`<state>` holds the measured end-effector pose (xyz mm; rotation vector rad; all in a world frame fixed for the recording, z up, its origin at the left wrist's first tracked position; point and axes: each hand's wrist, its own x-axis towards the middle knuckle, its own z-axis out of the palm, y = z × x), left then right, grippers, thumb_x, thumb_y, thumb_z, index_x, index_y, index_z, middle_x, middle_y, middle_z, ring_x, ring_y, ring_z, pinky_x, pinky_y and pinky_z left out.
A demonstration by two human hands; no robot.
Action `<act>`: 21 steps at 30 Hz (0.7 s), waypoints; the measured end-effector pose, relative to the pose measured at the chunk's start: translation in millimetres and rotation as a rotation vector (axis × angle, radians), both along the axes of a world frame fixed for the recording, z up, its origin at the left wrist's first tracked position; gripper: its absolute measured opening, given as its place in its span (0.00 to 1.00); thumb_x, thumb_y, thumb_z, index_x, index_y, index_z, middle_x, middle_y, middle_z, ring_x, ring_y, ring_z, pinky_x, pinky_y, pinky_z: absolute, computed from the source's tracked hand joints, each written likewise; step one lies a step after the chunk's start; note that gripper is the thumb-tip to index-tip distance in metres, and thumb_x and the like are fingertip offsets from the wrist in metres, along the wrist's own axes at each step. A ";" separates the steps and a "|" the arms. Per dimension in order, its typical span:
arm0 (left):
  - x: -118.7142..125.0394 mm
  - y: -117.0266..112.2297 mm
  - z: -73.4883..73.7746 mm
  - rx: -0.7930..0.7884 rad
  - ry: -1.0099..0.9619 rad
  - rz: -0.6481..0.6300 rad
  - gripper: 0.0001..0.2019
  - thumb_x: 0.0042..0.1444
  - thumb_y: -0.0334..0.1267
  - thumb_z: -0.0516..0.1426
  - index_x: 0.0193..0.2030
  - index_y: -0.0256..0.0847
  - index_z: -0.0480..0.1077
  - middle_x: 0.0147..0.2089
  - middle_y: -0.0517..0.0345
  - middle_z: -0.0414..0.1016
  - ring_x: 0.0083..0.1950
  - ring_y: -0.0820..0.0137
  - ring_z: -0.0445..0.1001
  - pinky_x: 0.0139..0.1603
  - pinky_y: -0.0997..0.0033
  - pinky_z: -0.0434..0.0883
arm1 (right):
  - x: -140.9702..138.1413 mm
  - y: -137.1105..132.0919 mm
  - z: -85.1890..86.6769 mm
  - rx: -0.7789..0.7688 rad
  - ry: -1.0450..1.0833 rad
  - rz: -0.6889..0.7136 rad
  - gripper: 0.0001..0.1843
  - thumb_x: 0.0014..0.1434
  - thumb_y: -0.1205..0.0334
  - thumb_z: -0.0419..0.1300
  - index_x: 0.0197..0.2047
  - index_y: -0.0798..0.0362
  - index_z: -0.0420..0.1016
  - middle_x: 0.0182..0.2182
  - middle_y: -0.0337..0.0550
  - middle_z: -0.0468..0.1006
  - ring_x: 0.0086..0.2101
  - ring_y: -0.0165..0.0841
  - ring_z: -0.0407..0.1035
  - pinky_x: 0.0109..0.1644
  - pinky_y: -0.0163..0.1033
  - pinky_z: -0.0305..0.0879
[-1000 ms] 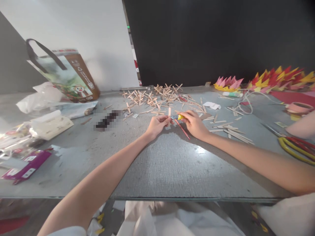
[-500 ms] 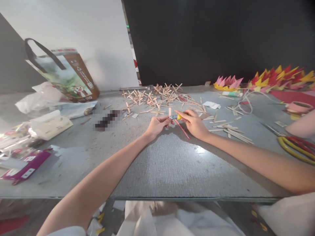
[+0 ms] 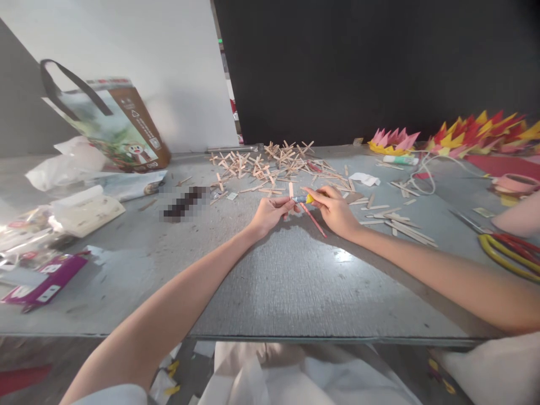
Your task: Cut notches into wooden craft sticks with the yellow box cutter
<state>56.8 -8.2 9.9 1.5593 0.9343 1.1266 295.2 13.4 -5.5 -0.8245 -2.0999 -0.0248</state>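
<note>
Pinched between the fingers of my left hand (image 3: pixel 267 216) is a wooden craft stick (image 3: pixel 291 190), its pale end standing up above the fingertips. My right hand (image 3: pixel 334 211) is closed on a small silver-blue tube with a yellow end (image 3: pixel 302 199); its exact kind is too small to make out. The silver end points left and meets or nearly meets the stick at my left fingertips. Under my right hand a thin reddish, pencil-like rod (image 3: pixel 314 220) lies slanted on the table. Behind both hands spreads a pile of crossed craft sticks (image 3: pixel 270 164).
Loose craft sticks (image 3: pixel 407 228) lie right of my right hand. Farther right are large scissors (image 3: pixel 502 247), pink tape (image 3: pixel 513 184), a glue stick (image 3: pixel 400 160) and folded-paper flowers (image 3: pixel 392 142). At left stand a carrier bag (image 3: pixel 122 126) and a purple packet (image 3: pixel 46 280). Another person's arm (image 3: pixel 518 216) enters at right.
Both hands stay in nearly the same place. The silver-blue and yellow tube has turned or shifted very slightly in my right hand. The view has tilted a little.
</note>
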 end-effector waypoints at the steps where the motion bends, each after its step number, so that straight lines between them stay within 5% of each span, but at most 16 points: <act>1: -0.1 -0.6 0.4 0.006 0.012 -0.004 0.23 0.58 0.58 0.65 0.39 0.37 0.84 0.37 0.51 0.83 0.26 0.78 0.62 0.28 0.75 0.64 | 0.3 0.1 -0.3 0.002 -0.005 -0.001 0.29 0.74 0.65 0.51 0.73 0.36 0.67 0.44 0.48 0.73 0.46 0.43 0.69 0.56 0.53 0.69; 8: -1.1 -0.8 -1.0 0.055 0.100 -0.005 0.21 0.61 0.56 0.63 0.37 0.36 0.84 0.31 0.53 0.79 0.22 0.79 0.57 0.24 0.74 0.53 | 1.1 0.7 -1.9 0.035 -0.020 0.027 0.29 0.74 0.65 0.52 0.74 0.36 0.66 0.45 0.49 0.73 0.47 0.44 0.68 0.57 0.54 0.69; 21: 0.8 -0.4 1.0 -0.025 -0.032 -0.016 0.18 0.58 0.53 0.66 0.40 0.38 0.85 0.38 0.51 0.83 0.24 0.80 0.59 0.26 0.75 0.59 | -1.5 1.6 -0.8 0.000 0.014 0.003 0.27 0.74 0.63 0.54 0.72 0.37 0.69 0.42 0.48 0.73 0.44 0.43 0.69 0.53 0.53 0.69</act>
